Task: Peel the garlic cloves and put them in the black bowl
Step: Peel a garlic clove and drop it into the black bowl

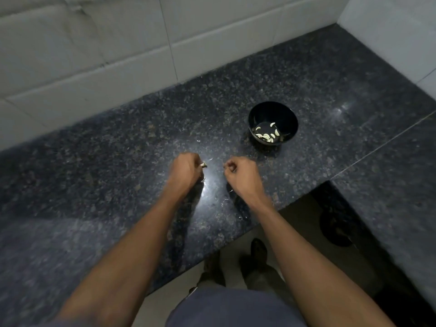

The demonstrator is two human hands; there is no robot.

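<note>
Garlic clove (203,164) pinched in left hand (185,171), right hand (239,173) curled empty, black bowl (273,114) beyond, counter edge (304,195) near right wrist

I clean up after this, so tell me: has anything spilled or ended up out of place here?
Only pale peel scraps lie scattered on the granite counter near the hands. The peeled cloves sit inside the upright black bowl.

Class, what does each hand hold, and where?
Left hand pinches a garlic clove at its fingertips; right hand is curled, contents cannot be told.
</note>
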